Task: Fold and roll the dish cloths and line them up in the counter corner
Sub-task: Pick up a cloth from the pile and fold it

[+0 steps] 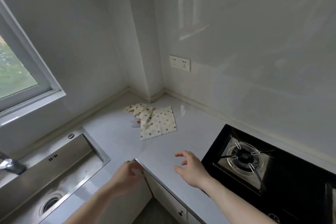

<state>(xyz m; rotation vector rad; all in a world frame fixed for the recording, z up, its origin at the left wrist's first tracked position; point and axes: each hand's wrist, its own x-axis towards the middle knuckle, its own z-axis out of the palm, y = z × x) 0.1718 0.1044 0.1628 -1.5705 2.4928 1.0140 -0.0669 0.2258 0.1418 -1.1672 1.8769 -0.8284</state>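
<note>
Reaching over the white surface (112,132), the right hand (192,168) hovers with fingers spread and loosely curved, holding nothing. The left hand (128,172) rests at the inner edge corner of the surface, fingers curled; whether they pinch anything cannot be told. Well beyond both hands, toward the wall corner, lie the dish cloths (154,121): one cream dotted cloth flat, another crumpled on its far-left part, a third peeking out beneath. Right of the right hand sits the gas hob (241,158); left of the left hand, the sink (54,165).

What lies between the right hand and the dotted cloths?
Only bare countertop in the head view; the right hand hovers short of the dotted dish cloths.
</note>
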